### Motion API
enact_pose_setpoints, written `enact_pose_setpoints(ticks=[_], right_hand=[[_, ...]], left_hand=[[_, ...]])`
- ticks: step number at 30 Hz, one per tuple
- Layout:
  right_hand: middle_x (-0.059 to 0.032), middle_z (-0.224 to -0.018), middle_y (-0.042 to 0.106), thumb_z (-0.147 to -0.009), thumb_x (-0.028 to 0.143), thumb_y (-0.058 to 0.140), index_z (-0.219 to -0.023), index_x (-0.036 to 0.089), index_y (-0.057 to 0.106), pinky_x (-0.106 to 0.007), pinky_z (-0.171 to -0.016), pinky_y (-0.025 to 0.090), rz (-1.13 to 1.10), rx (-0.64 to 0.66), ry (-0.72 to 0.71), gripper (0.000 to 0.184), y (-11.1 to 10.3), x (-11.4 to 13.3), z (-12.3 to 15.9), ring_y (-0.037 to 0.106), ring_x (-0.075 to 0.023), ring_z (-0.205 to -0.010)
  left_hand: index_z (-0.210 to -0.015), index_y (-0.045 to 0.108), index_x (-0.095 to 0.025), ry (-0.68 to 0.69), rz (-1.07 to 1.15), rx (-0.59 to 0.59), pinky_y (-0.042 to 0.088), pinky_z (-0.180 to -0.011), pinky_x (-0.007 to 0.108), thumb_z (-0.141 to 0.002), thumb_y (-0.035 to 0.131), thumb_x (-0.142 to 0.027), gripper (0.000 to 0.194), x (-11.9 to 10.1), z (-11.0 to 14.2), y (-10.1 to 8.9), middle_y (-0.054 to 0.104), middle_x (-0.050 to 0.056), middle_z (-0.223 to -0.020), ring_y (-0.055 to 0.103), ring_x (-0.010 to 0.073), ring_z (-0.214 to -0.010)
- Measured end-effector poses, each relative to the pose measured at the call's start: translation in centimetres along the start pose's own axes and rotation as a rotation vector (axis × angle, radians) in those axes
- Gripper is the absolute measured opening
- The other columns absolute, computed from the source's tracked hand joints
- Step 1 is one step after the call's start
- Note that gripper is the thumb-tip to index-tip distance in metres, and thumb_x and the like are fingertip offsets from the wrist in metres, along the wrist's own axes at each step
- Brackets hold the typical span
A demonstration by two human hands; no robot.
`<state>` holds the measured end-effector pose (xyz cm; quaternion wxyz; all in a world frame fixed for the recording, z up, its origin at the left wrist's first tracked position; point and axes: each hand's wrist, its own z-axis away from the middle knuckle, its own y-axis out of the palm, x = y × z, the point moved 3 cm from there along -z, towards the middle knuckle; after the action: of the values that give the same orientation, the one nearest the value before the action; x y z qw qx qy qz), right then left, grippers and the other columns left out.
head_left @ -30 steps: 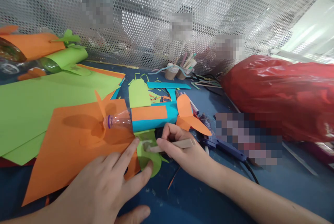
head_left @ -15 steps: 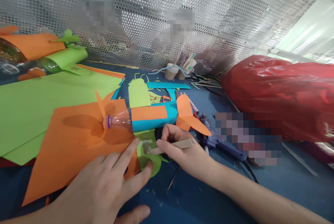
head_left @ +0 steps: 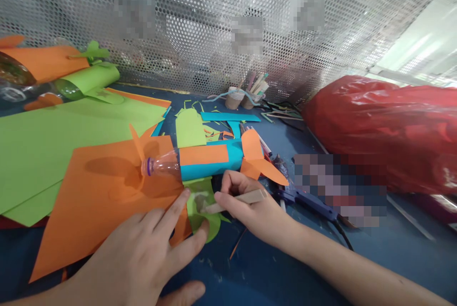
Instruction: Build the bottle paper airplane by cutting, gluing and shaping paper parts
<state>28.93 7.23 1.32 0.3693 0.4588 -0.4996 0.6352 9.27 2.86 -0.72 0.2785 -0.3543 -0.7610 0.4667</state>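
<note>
A plastic bottle [head_left: 166, 163] lies on its side, wrapped in blue paper [head_left: 203, 171] with an orange strip on top and orange paper pieces at both ends. Green paper flaps stick out above and below the wrap. My left hand [head_left: 143, 244] is open, its fingers spread, with two fingertips resting on the lower green flap [head_left: 210, 232]. In a pinch, my right hand [head_left: 246, 199] holds a thick beige stick [head_left: 255, 196] like a pen. Its lower end meets a greyish patch on that flap; what the tip is like I cannot make out.
Orange [head_left: 71, 201] and green paper sheets [head_left: 39, 153] cover the left. Wrapped bottles [head_left: 50, 63] lie behind them. A blue glue gun [head_left: 310, 203] with its cord lies right of my hand. Cups of markers [head_left: 234, 99], paper scraps, a red plastic bag [head_left: 378, 125] and a perforated metal panel [head_left: 200, 25] stand farther back.
</note>
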Motion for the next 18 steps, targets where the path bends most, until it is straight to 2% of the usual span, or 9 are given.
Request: enact_pose_setpoints(ticks=[2, 6, 9, 12, 18], right_hand=[[0.0080, -0.058, 0.042, -0.081, 0.028, 0.061, -0.069, 0.022, 0.044, -0.023, -0.048, 0.027, 0.007, 0.002, 0.002, 0.022, 0.00, 0.00, 0.01, 0.034, -0.0082, -0.051], [0.0081, -0.058, 0.042, -0.082, 0.028, 0.059, -0.068, 0.022, 0.044, -0.023, -0.048, 0.027, 0.014, 0.006, -0.011, 0.022, -0.01, 0.02, 0.01, 0.035, -0.0083, -0.051], [0.0082, -0.058, 0.042, -0.081, 0.028, 0.060, -0.068, 0.022, 0.044, -0.023, -0.048, 0.027, 0.009, 0.003, -0.011, 0.022, -0.02, 0.03, 0.03, 0.035, -0.0083, -0.051], [0.0082, -0.056, 0.043, -0.081, 0.029, 0.061, -0.068, 0.022, 0.044, -0.023, -0.048, 0.027, 0.012, -0.004, 0.005, 0.023, -0.10, 0.13, 0.08, 0.035, -0.0084, -0.050], [0.0089, -0.049, 0.044, -0.090, 0.045, 0.056, -0.072, 0.022, 0.044, -0.023, -0.048, 0.029, -0.129, 0.061, -0.003, 0.032, 0.02, 0.48, 0.14, 0.039, -0.0082, -0.046]], left_hand=[[-0.134, 0.056, -0.032, 0.025, -0.008, -0.034, 0.051, -0.063, 0.037, -0.096, 0.038, -0.050, 0.045, 0.05, 0.09, 0.11, 0.063, 0.015, -0.121, 0.064, 0.0312, -0.091], [-0.133, 0.057, -0.032, 0.032, -0.016, -0.006, 0.052, -0.062, 0.037, -0.095, 0.043, -0.050, 0.044, 0.10, -0.03, 0.31, 0.064, 0.015, -0.119, 0.064, 0.0310, -0.089], [-0.136, 0.054, -0.032, 0.018, -0.015, -0.041, 0.052, -0.064, 0.038, -0.096, 0.038, -0.049, 0.046, 0.06, -0.08, 0.34, 0.061, 0.016, -0.124, 0.064, 0.0318, -0.093], [-0.136, 0.054, -0.033, 0.010, -0.023, -0.003, 0.053, -0.063, 0.037, -0.097, 0.036, -0.049, 0.045, 0.01, -0.04, 0.51, 0.061, 0.016, -0.125, 0.064, 0.0308, -0.093], [-0.138, 0.052, -0.033, 0.007, 0.009, 0.044, 0.056, -0.066, 0.042, -0.098, 0.038, -0.049, 0.045, -0.04, -0.23, -0.19, 0.062, 0.017, -0.124, 0.065, 0.0328, -0.096]])
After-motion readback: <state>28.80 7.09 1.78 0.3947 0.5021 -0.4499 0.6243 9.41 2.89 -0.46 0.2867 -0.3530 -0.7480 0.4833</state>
